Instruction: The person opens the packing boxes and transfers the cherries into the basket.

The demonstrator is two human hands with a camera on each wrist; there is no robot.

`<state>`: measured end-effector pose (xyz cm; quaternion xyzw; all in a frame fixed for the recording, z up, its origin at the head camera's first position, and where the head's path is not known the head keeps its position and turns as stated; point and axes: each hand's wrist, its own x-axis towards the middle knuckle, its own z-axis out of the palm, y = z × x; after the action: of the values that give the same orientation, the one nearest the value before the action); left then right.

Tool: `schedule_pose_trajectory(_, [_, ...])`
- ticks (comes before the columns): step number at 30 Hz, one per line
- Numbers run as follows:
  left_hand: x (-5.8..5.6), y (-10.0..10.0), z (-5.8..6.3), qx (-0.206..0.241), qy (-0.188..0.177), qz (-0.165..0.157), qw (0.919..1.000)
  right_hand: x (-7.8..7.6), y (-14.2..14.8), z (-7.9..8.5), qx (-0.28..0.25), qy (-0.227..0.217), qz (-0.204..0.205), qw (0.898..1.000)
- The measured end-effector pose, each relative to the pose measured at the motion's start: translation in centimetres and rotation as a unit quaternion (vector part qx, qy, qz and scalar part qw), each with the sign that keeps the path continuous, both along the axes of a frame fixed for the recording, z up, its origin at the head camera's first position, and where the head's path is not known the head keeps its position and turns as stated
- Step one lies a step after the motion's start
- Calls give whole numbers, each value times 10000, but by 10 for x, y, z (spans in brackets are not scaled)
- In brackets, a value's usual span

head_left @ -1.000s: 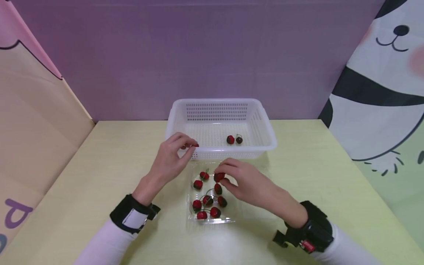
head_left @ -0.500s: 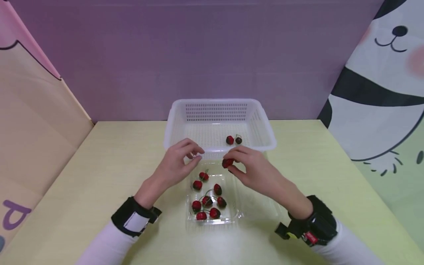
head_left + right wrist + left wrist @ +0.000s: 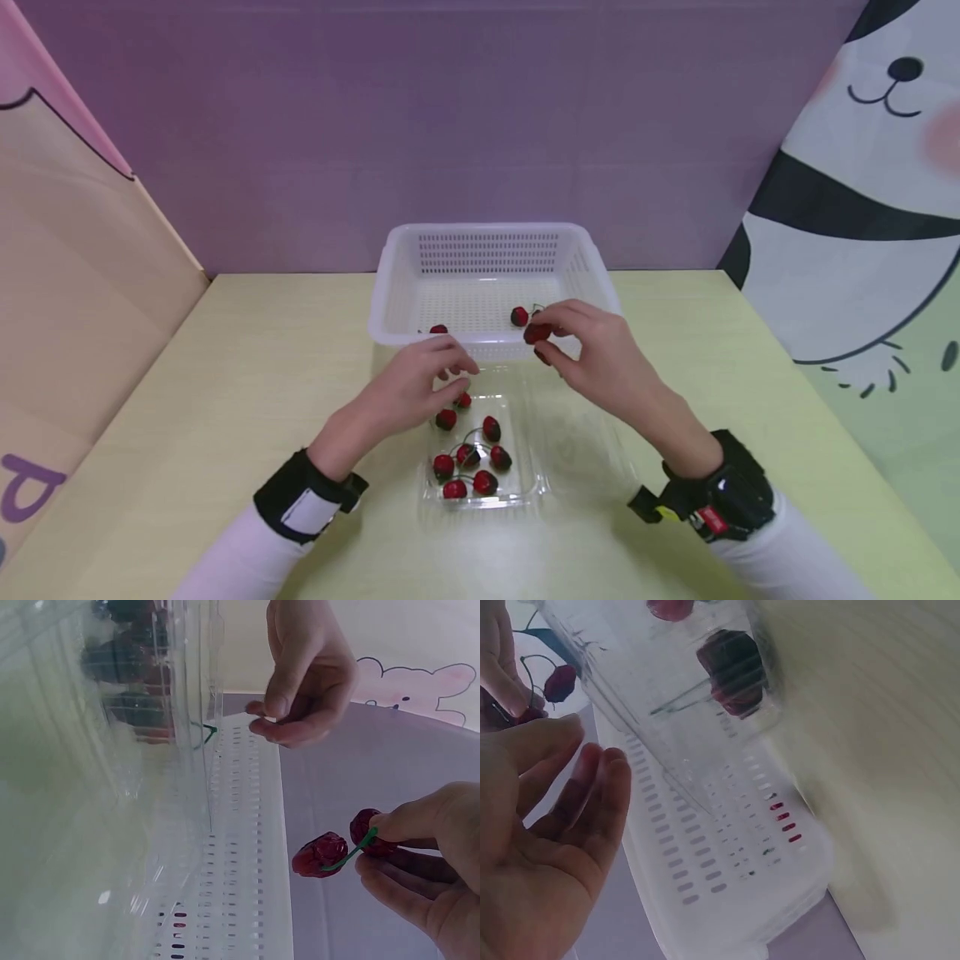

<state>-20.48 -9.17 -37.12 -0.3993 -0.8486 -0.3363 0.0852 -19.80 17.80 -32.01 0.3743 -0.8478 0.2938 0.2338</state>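
Observation:
My right hand [image 3: 607,354] pinches a pair of dark red cherries [image 3: 320,855], joined by a green stem, at the near rim of the white basket [image 3: 450,231]. One cherry is between the fingertips and the other dangles. My left hand [image 3: 412,379] holds nothing; its fingers are loosely bent over the far left part of the clear plastic box [image 3: 517,500]. Several stemmed cherries [image 3: 484,482] lie in that box, some partly covered by the left hand. Inside the basket, a cherry [image 3: 519,317] sits toward the right and another cherry [image 3: 438,330] shows at the near left.
The basket stands at the back of the pale wooden table [image 3: 262,358], right behind the plastic box. A clear lid [image 3: 588,450] lies flat to the box's right. A purple backdrop [image 3: 480,125] rises behind, with printed panels on both sides.
My right hand has lifted its cherries from the plastic box and moved up and right to the basket. My left hand has let go of its cherry in the basket and drawn back toward the box.

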Motion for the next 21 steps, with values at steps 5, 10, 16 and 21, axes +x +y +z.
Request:
schedule_pose_trajectory(5, [4,4,0,-330,-60,-86,9994,-5,3,4,-150,143,-174,9996])
schedule_pose_trajectory(10, [6,8,-2,-575,-53,-64,9983,-9,6,8,-329,232,-381,9985])
schedule_pose_trajectory(16, [7,9,-5,-679,-25,-79,9977,-15,12,8,-455,264,-630,9966])
schedule_pose_trajectory(21, [9,10,-4,-824,-148,-47,9965,-19,17,8,-481,153,-763,9958])
